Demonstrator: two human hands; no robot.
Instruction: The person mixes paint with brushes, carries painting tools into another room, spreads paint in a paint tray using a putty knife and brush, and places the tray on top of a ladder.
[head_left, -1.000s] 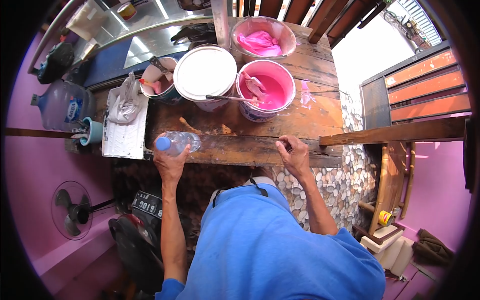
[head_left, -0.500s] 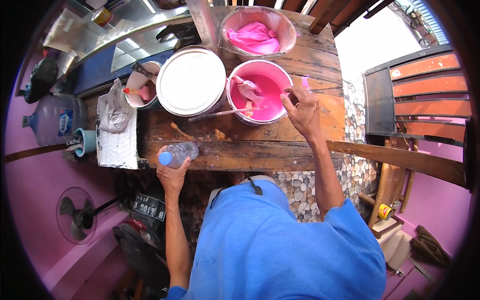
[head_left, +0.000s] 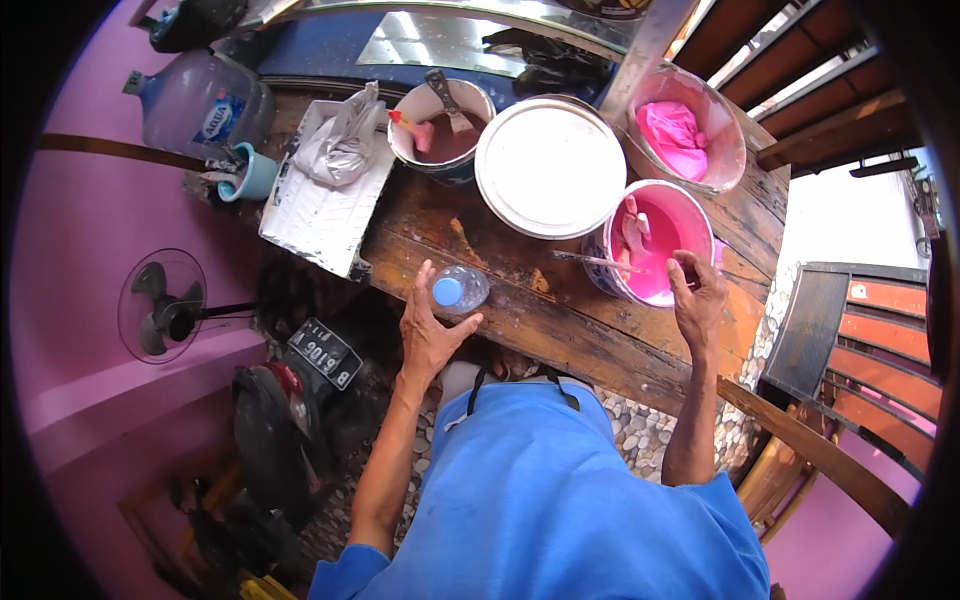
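We're in a makeshift painting workspace, judging by the bucket of pink paint on a stained wooden counter.

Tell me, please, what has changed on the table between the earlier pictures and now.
The left hand has opened beside the bottle, which now looks more upright. The right hand has moved from near the front edge of the table to the pink bucket. The lidded bucket and grey bag stay put.

The paint bucket is partly hidden — behind the right hand.
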